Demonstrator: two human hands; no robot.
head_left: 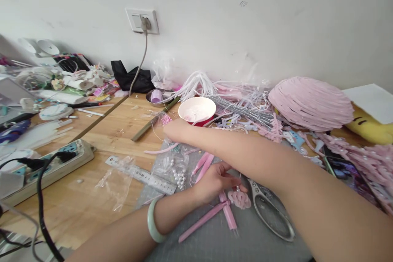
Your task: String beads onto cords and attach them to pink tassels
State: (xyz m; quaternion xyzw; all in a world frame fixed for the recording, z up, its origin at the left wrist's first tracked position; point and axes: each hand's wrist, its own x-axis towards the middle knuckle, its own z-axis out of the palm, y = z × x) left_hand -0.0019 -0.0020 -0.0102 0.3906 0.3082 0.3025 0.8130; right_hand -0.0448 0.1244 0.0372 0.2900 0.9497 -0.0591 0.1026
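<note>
Currently, pale-pink ruffled fabric flower [240, 199]: layered, rounded
Left hand [213, 182]: fingers clamped at flower's top edge
Right hand [177, 132]: near small pink beads [166, 119], fingers too hidden to judge

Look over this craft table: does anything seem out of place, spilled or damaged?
Only small things. The metal ruler lies askew, slanting over the edge of the grey mat with crumpled clear plastic against it; stray scraps litter the wooden table; dark scuffs stand out against the pale wall.
</note>
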